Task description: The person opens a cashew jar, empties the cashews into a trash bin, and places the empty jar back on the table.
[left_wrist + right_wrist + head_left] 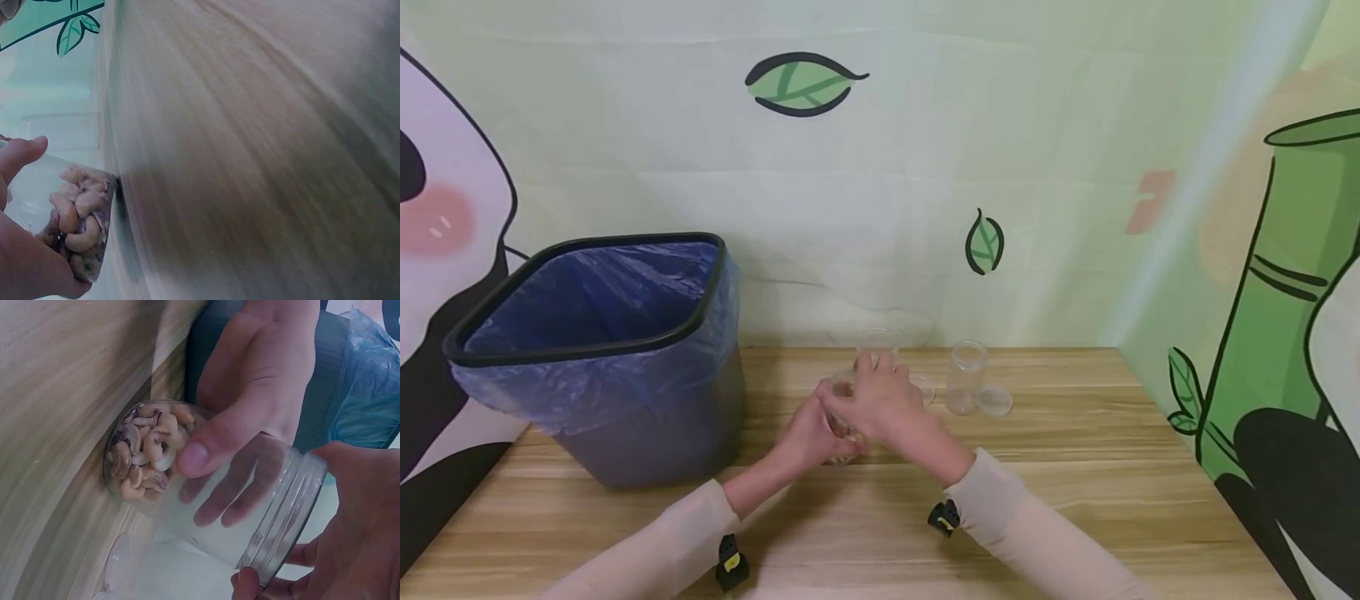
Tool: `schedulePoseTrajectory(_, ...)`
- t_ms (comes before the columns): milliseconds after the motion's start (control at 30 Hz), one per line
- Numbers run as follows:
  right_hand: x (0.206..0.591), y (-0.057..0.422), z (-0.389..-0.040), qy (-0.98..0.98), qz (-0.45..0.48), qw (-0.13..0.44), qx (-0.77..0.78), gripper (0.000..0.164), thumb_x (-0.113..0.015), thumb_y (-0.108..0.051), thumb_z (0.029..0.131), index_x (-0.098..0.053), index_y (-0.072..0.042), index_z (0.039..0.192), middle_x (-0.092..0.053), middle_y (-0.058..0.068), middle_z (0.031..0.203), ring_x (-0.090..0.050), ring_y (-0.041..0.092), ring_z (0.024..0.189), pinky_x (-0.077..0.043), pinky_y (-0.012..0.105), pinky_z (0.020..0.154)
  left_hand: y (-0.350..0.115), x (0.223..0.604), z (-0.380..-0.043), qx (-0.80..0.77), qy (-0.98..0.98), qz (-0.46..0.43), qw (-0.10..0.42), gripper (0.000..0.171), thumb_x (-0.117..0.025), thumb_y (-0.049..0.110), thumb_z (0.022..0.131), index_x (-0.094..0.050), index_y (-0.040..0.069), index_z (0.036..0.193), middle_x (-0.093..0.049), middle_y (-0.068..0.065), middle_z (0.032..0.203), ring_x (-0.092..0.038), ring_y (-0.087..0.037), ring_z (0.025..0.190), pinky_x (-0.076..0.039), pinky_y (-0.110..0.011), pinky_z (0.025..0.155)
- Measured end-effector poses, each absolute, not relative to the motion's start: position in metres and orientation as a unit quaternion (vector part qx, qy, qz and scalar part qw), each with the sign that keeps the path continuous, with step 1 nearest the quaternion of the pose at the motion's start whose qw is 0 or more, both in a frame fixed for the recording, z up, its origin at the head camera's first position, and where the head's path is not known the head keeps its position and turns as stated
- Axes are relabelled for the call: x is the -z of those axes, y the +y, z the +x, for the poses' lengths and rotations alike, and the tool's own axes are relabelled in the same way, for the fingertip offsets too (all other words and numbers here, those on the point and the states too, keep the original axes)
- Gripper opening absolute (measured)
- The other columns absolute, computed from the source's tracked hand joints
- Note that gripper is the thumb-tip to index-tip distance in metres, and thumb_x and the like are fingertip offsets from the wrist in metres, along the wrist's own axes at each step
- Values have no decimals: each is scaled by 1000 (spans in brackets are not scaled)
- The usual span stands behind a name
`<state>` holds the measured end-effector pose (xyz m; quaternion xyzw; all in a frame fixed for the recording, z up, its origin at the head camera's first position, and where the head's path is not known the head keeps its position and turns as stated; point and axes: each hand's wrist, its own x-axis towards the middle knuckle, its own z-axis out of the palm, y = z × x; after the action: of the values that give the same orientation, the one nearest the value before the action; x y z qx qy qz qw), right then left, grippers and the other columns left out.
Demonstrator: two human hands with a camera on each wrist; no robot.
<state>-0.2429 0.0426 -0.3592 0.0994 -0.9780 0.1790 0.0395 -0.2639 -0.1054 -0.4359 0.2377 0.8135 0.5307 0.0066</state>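
Observation:
A clear jar (287,512) with cashews (150,444) at its bottom is held between both hands over the table, its body tilted in the right wrist view. My left hand (808,429) grips the jar's side, thumb on one face and fingers round the other. At the ridged mouth end, my right hand (887,400) curls its fingers and thumb round the edge. Whether a lid is fitted there I cannot tell. In the left wrist view the cashews (81,219) show below the left thumb.
To the left stands a dark bin (647,450) lined with a blue bag (625,300). Behind and right of the hands are another clear jar (966,379) with a round clear lid (995,401), a second lid (924,387), and a partly hidden jar (877,340).

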Motion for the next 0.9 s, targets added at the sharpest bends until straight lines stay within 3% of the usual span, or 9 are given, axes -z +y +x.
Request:
schedulePoseTrajectory(100, 358, 44, -246, -978, 128, 42, -161, 78, -52, -64, 94, -48, -5, 146, -52, 22, 137, -52, 39, 119, -55, 50, 86, -107, 437, -266, -532, 811, 243, 10, 88, -92, 2, 71, -42, 6, 143, -60, -15, 129, -63, -28, 87, -54, -29, 68)
schedulePoseTrajectory(200, 357, 46, -251, -972, 182, 40, -144, 77, -60, -59, 94, -48, -7, 149, -52, 19, 142, -51, 36, 127, -50, 49, 100, -110, 442, -270, -540, 804, 249, 14, 94, -91, 3, 72, -38, 9, 149, -57, -15, 136, -63, -28, 100, -56, -34, 79)
schedulePoseTrajectory(300, 355, 48, -258, -957, 246, 21, -151, 82, -70, -53, 91, -44, -3, 151, -50, 18, 149, -44, 36, 139, -35, 49, 116, -114, 447, -275, -562, 788, 252, 19, 96, -91, 1, 71, -36, 5, 149, -56, -19, 137, -61, -30, 113, -55, -37, 89)
schedulePoseTrajectory(400, 354, 51, -265, -938, 294, -6, -183, 86, -77, -43, 88, -41, 2, 152, -45, 18, 154, -38, 35, 145, -22, 46, 122, -117, 452, -279, -585, 773, 246, 25, 94, -91, -2, 69, -37, 1, 146, -55, -21, 135, -60, -30, 114, -54, -34, 92)
schedulePoseTrajectory(567, 357, 55, -276, -919, 330, -19, -215, 82, -80, -31, 87, -42, 3, 151, -45, 18, 155, -42, 33, 143, -32, 43, 119, -120, 456, -283, -595, 764, 247, 40, 89, -91, -2, 68, -40, -2, 141, -55, -23, 133, -62, -24, 107, -55, -30, 87)
schedulePoseTrajectory(667, 357, 50, -273, -928, 317, -5, -196, 78, -73, -39, 93, -42, 1, 151, -44, 18, 155, -40, 35, 144, -33, 46, 118, -122, 456, -284, -581, 772, 255, 41, 85, -92, 0, 70, -44, -1, 139, -59, -21, 129, -63, -23, 102, -56, -31, 82)
schedulePoseTrajectory(767, 358, 36, -265, -951, 258, 33, -169, 69, -53, -51, 103, -46, -1, 149, -47, 18, 153, -42, 38, 142, -34, 53, 116, -123, 456, -284, -560, 785, 261, 30, 80, -92, 5, 71, -48, 1, 138, -65, -15, 124, -64, -19, 101, -55, -31, 84)
schedulePoseTrajectory(900, 363, 14, -257, -979, 137, 67, -139, 79, -27, -66, 104, -54, -5, 145, -54, 17, 146, -47, 42, 133, -39, 60, 106, -124, 458, -286, -526, 798, 293, -1, 72, -91, 7, 73, -54, -2, 134, -70, -13, 119, -65, -18, 102, -52, -29, 90)
